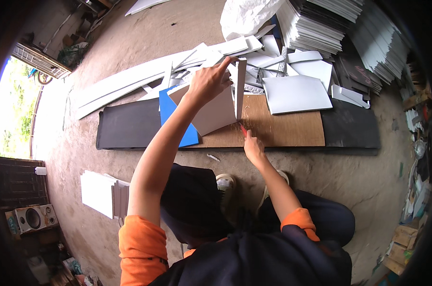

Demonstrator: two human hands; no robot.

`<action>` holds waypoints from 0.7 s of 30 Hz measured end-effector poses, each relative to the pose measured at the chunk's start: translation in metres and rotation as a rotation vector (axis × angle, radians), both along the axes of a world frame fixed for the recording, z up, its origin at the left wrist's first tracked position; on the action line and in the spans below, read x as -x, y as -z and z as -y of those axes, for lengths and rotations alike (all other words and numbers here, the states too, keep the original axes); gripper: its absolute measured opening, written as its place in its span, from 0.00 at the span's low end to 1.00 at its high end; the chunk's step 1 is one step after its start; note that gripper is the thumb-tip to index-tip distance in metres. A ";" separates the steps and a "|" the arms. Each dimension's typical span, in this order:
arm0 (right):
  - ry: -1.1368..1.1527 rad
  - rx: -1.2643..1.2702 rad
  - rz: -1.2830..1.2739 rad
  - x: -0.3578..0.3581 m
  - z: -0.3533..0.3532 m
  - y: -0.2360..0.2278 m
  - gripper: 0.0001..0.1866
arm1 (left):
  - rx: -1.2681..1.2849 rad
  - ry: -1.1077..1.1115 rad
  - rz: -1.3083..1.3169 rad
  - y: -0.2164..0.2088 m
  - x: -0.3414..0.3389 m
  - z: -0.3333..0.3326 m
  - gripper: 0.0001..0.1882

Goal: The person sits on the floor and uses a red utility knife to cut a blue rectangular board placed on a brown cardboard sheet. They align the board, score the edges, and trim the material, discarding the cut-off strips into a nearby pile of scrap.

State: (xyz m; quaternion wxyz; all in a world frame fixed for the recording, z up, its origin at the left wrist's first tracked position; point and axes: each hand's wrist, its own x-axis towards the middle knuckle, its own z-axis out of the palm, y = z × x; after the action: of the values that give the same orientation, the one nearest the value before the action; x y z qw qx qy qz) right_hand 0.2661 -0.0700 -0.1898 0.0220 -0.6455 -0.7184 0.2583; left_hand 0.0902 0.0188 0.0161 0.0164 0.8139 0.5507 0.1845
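Note:
My left hand [209, 83] reaches over the work and grips the upper end of a narrow white foam board strip [240, 90], which stands on edge. My right hand [254, 145] is closed around a red-handled cutter [243, 130], its tip near the strip's lower end. Beside the strip and partly behind my left forearm is a greyish-beige board [218, 114], tilted across a blue board [190, 138]. Beneath them lies a brown wooden board [292, 131]. The cutter's blade is too small to make out.
A long dark slab [123, 126] supports the wooden board. White offcuts [299, 93] and long strips [130, 88] crowd the far side, by a white plastic bag [247, 16]. Stacked white sheets [311, 24] stand far right; a smaller stack [99, 193] sits near left.

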 end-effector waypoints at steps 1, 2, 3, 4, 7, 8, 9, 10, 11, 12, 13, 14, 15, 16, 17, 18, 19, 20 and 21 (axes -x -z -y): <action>0.014 0.019 -0.020 0.000 0.002 0.000 0.12 | -0.017 0.007 -0.018 -0.001 0.000 0.000 0.29; 0.018 0.035 -0.056 -0.001 0.005 0.002 0.12 | -0.035 0.013 -0.036 -0.001 0.001 0.001 0.29; 0.023 0.051 -0.091 -0.005 0.008 0.005 0.12 | -0.051 0.020 -0.054 -0.001 0.002 0.001 0.30; 0.028 0.062 -0.128 -0.009 0.007 0.007 0.12 | -0.047 0.026 -0.034 -0.003 0.003 0.000 0.30; 0.000 0.051 -0.146 -0.024 -0.001 0.008 0.14 | -0.013 0.001 0.006 -0.004 0.009 0.000 0.29; 0.022 0.050 -0.123 -0.027 -0.004 0.004 0.15 | 0.012 -0.036 0.007 -0.003 0.014 -0.001 0.28; 0.024 -0.036 -0.103 -0.028 -0.006 0.002 0.15 | 0.037 -0.075 0.009 -0.003 0.020 -0.001 0.28; 0.030 -0.126 -0.081 -0.032 -0.009 0.001 0.15 | 0.045 -0.086 0.055 0.000 0.030 -0.004 0.27; 0.041 -0.215 -0.062 -0.037 -0.012 0.002 0.15 | 0.064 -0.130 0.098 -0.007 0.035 -0.002 0.25; 0.048 -0.266 -0.026 -0.041 -0.018 0.002 0.15 | 0.073 -0.153 0.184 -0.010 0.044 0.000 0.23; 0.057 -0.273 -0.021 -0.046 -0.023 0.003 0.14 | 0.079 -0.174 0.266 -0.012 0.053 0.000 0.21; 0.064 -0.278 -0.018 -0.050 -0.028 0.004 0.14 | 0.082 -0.221 0.325 -0.016 0.062 0.005 0.19; 0.070 -0.283 -0.015 -0.055 -0.032 0.005 0.14 | 0.084 -0.269 0.385 -0.019 0.072 0.011 0.18; 0.078 -0.295 -0.018 -0.057 -0.035 0.009 0.14 | 0.081 -0.329 0.430 -0.018 0.088 0.013 0.17; 0.137 -0.356 -0.008 -0.053 -0.035 0.009 0.14 | 0.086 -0.434 0.398 -0.018 0.101 0.019 0.17; 0.192 -0.415 0.001 -0.047 -0.035 0.009 0.14 | 0.154 -0.498 0.459 -0.020 0.119 0.027 0.18; 0.245 -0.470 0.011 -0.040 -0.033 0.010 0.14 | 0.224 -0.566 0.524 -0.019 0.137 0.036 0.19; 0.257 -0.498 -0.038 -0.033 -0.035 0.011 0.14 | 0.254 -0.625 0.666 -0.020 0.147 0.049 0.19; 0.241 -0.521 -0.083 -0.022 -0.038 0.012 0.14 | 0.278 -0.688 0.809 -0.020 0.156 0.067 0.20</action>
State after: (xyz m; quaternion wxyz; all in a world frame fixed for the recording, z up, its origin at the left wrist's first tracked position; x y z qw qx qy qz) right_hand 0.2884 -0.0318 -0.2022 0.2469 -0.6878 -0.6771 0.0866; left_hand -0.0661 -0.0484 0.0359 0.2728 0.4411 0.7542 0.4027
